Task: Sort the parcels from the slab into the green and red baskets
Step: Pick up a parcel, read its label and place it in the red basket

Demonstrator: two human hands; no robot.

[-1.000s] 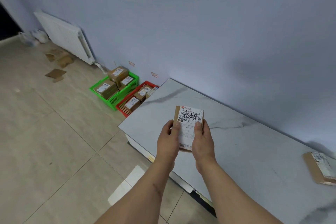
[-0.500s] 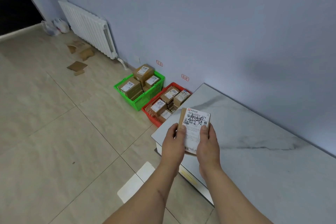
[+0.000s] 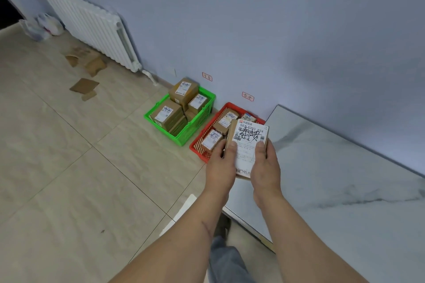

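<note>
I hold a small brown cardboard parcel (image 3: 249,145) with a white shipping label and black scribble, tilted up toward me. My left hand (image 3: 220,165) grips its left edge and my right hand (image 3: 264,167) grips its right edge. The parcel hangs over the near end of the red basket (image 3: 197,147), which holds several labelled parcels. Left of it stands the green basket (image 3: 184,138), also filled with several brown parcels. The white marble slab (image 3: 333,179) stretches away to my right.
Both baskets sit on the tiled floor against the blue wall, each under a small red-framed wall label (image 3: 248,96). A white radiator (image 3: 92,27) runs along the wall further left. Cardboard scraps (image 3: 84,85) lie on the floor near it.
My view has shifted toward the baskets, which look closer. The parcel, held in both hands, has moved from above the slab's corner to above the red basket.
</note>
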